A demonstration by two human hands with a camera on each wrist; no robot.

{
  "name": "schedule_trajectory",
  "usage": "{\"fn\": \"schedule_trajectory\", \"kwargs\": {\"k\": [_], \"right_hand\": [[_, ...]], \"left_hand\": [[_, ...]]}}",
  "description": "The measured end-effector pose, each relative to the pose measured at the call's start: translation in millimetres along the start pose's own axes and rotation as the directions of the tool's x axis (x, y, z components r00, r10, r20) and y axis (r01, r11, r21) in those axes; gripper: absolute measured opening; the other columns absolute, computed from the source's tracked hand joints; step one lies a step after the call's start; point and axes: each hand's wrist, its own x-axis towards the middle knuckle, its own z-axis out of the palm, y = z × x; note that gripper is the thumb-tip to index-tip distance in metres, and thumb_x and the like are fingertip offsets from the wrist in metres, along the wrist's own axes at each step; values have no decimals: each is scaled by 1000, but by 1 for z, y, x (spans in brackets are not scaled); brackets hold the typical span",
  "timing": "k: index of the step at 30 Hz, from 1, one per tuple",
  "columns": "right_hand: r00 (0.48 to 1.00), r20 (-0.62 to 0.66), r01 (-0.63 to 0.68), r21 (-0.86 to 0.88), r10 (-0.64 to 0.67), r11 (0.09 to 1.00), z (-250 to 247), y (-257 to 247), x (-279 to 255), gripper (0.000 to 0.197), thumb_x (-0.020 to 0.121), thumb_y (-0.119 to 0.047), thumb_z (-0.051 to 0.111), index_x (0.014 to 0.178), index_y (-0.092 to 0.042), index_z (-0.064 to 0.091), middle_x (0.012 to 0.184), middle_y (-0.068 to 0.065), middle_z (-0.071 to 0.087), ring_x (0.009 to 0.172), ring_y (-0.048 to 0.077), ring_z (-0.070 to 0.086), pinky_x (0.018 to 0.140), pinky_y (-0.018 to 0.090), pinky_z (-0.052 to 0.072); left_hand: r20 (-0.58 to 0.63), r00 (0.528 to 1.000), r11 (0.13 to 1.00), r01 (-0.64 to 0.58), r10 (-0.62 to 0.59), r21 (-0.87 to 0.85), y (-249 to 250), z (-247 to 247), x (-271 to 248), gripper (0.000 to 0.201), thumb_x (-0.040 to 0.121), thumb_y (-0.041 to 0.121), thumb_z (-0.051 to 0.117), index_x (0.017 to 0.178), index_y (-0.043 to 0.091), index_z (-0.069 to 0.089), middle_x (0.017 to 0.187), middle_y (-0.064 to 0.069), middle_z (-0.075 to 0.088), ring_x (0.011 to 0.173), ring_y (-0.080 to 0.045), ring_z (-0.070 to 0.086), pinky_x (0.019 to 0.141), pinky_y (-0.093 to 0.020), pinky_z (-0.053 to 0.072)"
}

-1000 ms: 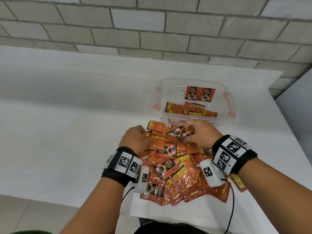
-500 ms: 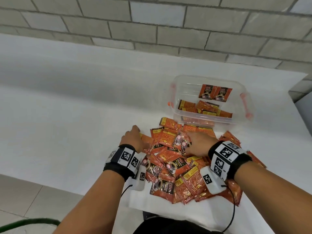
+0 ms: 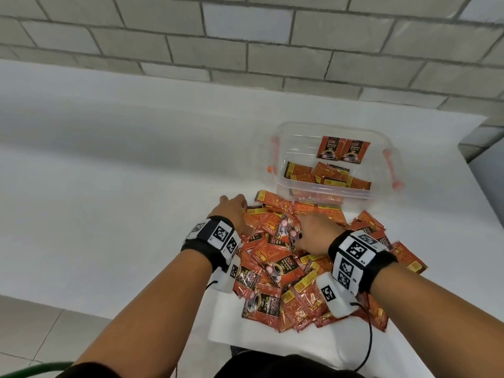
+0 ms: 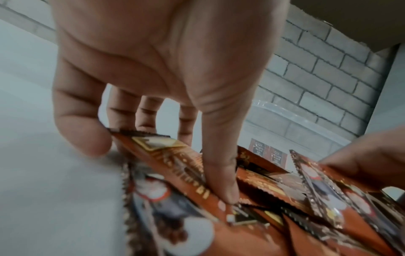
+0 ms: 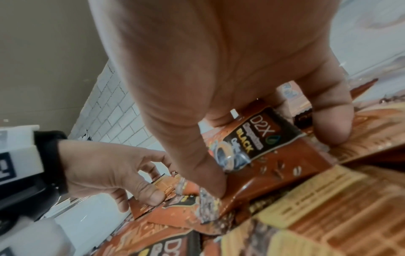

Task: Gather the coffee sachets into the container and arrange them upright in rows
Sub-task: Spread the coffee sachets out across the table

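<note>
A heap of orange coffee sachets (image 3: 286, 274) lies on the white table in front of a clear plastic container (image 3: 297, 148). Inside it, several sachets (image 3: 327, 175) lean in a row, and two more (image 3: 342, 148) stand against its far wall. My left hand (image 3: 231, 208) is at the heap's far left edge. In the left wrist view its thumb (image 4: 221, 181) and fingers pinch one sachet (image 4: 175, 155). My right hand (image 3: 308, 230) sits on the middle of the heap and grips a small bunch of sachets (image 3: 286, 230), a black-labelled one (image 5: 252, 138) between thumb and fingers.
The table (image 3: 109, 186) stretches wide to the left, and its front edge runs close under my forearms. The container has orange side latches (image 3: 392, 170). A grey brick wall (image 3: 245, 50) stands behind. A green hose (image 3: 35, 369) lies on the tiled floor.
My right hand drew back from the container's front to the heap's middle, still holding its bunch. My left hand reached further along the heap's left edge. The head camera swung left.
</note>
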Motion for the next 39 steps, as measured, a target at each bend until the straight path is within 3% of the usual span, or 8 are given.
{"fn": "schedule_trajectory", "kwargs": {"k": [10, 14, 17, 21, 23, 27, 33, 39], "right_hand": [[1000, 23, -7, -32, 8, 999, 9, -8, -1, 72, 84, -40, 65, 142, -12, 32, 143, 12, 34, 137, 35, 27, 113, 48, 27], [1000, 18, -17, 67, 16, 998, 7, -7, -3, 75, 82, -36, 69, 142, -12, 31, 135, 9, 46, 120, 27, 46, 98, 37, 43], [1000, 4, -28, 108, 28, 994, 2, -5, -4, 67, 81, -31, 70, 136, -10, 38, 124, 7, 55, 99, 21, 53, 75, 28, 44], [999, -19, -37, 164, 41, 986, -9, 3, -8, 66, 80, -31, 72, 137, -15, 43, 132, 4, 53, 109, 21, 54, 83, 26, 43], [999, 2, -40, 226, 41, 973, -15, 9, -11, 64, 79, -31, 74, 136, -17, 46, 122, 4, 57, 95, 17, 57, 75, 24, 43], [998, -17, -44, 314, 52, 948, -22, 20, -12, 63, 78, -33, 75, 133, -15, 50, 132, 3, 53, 106, 17, 54, 82, 24, 40], [997, -58, -14, 481, 48, 877, -20, 31, -16, 25, 77, -25, 77, 83, -16, 55, 112, 1, 60, 106, 15, 53, 79, 25, 35], [993, -109, 24, 609, 53, 793, -17, 45, -22, 25, 74, -25, 79, 82, -14, 58, 94, -11, 63, 95, 6, 55, 69, 18, 35]], "left_hand": [[-35, 999, 999, 10, -12, -49, -8, 4, 15, 73, 73, 42, 79, 130, 11, 46, 130, -7, 56, 114, -25, 56, 90, -34, 47], [-51, 998, 995, 23, -29, -99, -19, -1, 17, 79, 73, 45, 79, 135, 11, 45, 135, -8, 52, 117, -26, 53, 91, -34, 45], [-69, 997, 992, 10, -18, -125, -33, -13, 18, 65, 72, 46, 79, 120, 9, 54, 123, -9, 59, 106, -26, 57, 80, -30, 43], [-79, 997, 963, -32, 11, -268, -50, -33, 19, 47, 73, 40, 80, 103, 11, 59, 105, -8, 64, 87, -24, 61, 71, -29, 49], [-75, 995, 923, -85, 61, -375, -53, -39, 17, 31, 73, 29, 82, 89, 14, 59, 94, -7, 68, 79, -23, 64, 66, -31, 53], [-124, 985, 835, -171, 124, -524, -46, -46, 19, 26, 71, 10, 83, 77, 15, 58, 86, -10, 70, 86, -31, 68, 79, -37, 56], [-20, 984, 714, -144, 178, -685, -22, -38, 36, 39, 71, 14, 83, 97, 28, 57, 109, -8, 65, 92, -25, 65, 66, -31, 52], [55, 972, 824, -163, 228, -543, 7, -26, 49, 51, 73, 22, 83, 117, 24, 56, 96, 2, 62, 72, -12, 58, 51, -22, 47]]}}
